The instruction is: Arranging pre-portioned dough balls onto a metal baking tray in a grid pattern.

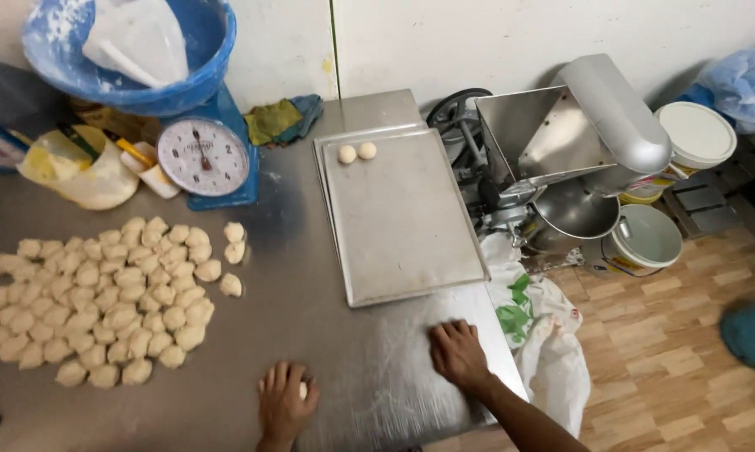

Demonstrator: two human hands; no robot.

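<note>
A small pale dough piece (pixel 301 390) lies on the steel surface (pixel 310 318) near the bottom edge of the view, mostly covered by the left hand (pixel 284 403); only a rounded, floury sliver shows at the hand's right side. The left hand lies palm down over it, fingers (pixel 279 375) slightly spread and curved onto the piece, pointing away from the person. The right hand (pixel 458 352) is a little to the right, also palm down on the surface, fingers close together and cupped; whether a dough piece sits beneath it cannot be told. Its forearm runs off toward the lower right. To the left, well apart from both hands, a large heap of cut dough pieces (pixel 101 301) covers the surface, with a few strays at its right edge. Just beyond the right hand lies a flat metal baking tray (pixel 403 226), with two round dough balls (pixel 356 152) side by side near its far end. Behind the heap stands a blue dial scale (pixel 206 159) carrying a blue floury bowl (pixel 126 50), with a plastic bag (pixel 76 167) beside it and a crumpled cloth (pixel 284 119) by the wall. Off the surface's right side stand a steel machine with a hopper (pixel 562 142) and white buckets (pixel 645 238) on the wooden floor. Nothing lies between the hands and the tray.
</note>
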